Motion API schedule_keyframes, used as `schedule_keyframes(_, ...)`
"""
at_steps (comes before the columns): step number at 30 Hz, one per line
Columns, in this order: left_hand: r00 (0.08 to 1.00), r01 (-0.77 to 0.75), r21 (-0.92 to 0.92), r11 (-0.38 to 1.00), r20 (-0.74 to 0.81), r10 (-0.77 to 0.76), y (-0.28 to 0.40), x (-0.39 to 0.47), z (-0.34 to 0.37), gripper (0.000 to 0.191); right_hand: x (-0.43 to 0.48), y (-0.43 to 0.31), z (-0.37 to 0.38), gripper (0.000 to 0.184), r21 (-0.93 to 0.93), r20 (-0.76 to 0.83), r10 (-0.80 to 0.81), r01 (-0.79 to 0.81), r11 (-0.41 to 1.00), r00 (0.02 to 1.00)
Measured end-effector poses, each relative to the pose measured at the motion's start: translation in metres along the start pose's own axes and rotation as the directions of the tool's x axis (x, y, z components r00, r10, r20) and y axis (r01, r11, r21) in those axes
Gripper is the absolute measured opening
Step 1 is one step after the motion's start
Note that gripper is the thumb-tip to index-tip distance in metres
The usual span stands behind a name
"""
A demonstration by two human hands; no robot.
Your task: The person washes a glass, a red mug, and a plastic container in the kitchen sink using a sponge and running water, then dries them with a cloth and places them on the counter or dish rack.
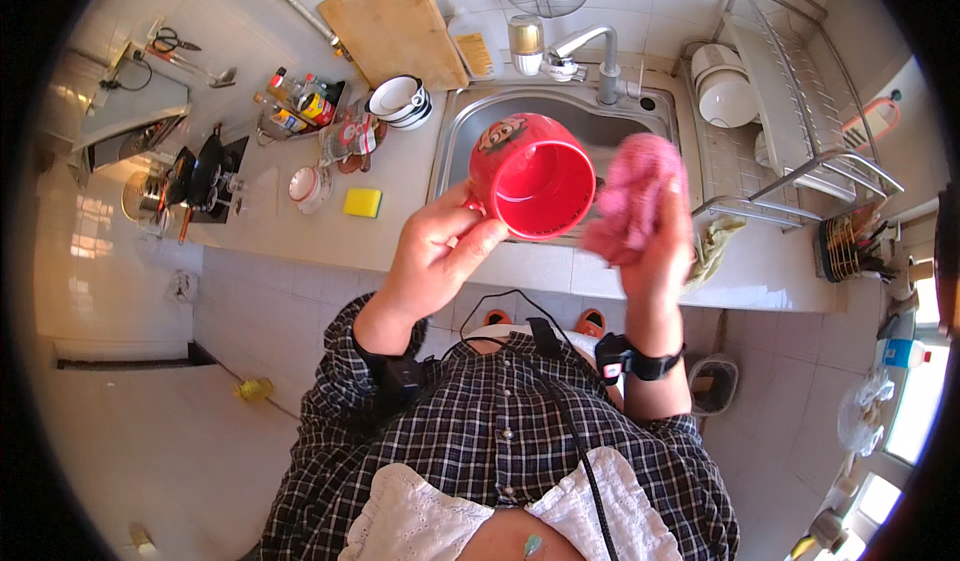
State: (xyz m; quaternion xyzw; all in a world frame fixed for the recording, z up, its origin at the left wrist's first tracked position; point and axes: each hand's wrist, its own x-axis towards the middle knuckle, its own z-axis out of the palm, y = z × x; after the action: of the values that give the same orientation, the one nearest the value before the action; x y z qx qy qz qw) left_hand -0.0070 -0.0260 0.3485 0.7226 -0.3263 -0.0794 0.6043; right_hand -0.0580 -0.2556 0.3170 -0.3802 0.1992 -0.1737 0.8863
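In my left hand (pixel 442 249) is a red mug (pixel 517 156) with a cartoon face on its side, gripped by the handle. The mug is tilted so its mouth faces me, and its red inside shows. A pink cloth (pixel 637 197), somewhat blurred, is bunched in my right hand (pixel 664 246), just right of the mug and apart from it. Both hands are over the front edge of a stainless-steel sink (pixel 450 141). The faucet (pixel 609 65) stands behind the sink.
On the counter (pixel 409 242) at left are a yellow sponge (pixel 362 203), stacked bowls (pixel 397 99), small dishes (pixel 307 186) and bottles (pixel 300 103). A cutting board (pixel 394 28) leans behind. Right of the sink stand a dish rack (pixel 784 197) and a greenish cloth (pixel 712 252).
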Motion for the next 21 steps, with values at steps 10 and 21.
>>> schedule_keyframes(10, 0.998, -0.068, 0.263, 0.962, 0.020, 0.065, 0.002, 0.008, 0.007, 0.012, -0.019, -0.016, 0.027, 0.038, -0.401, 0.911, -0.280, 0.809, -0.429, 0.303)
schedule_keyframes(21, 0.976, -0.215, 0.581, 0.785, 0.104, 0.190, 0.012, 0.001, 0.011, 0.024, -0.026, -0.004, 0.022, 0.012, -0.349, 0.871, 0.151, 0.803, -0.483, 0.468)
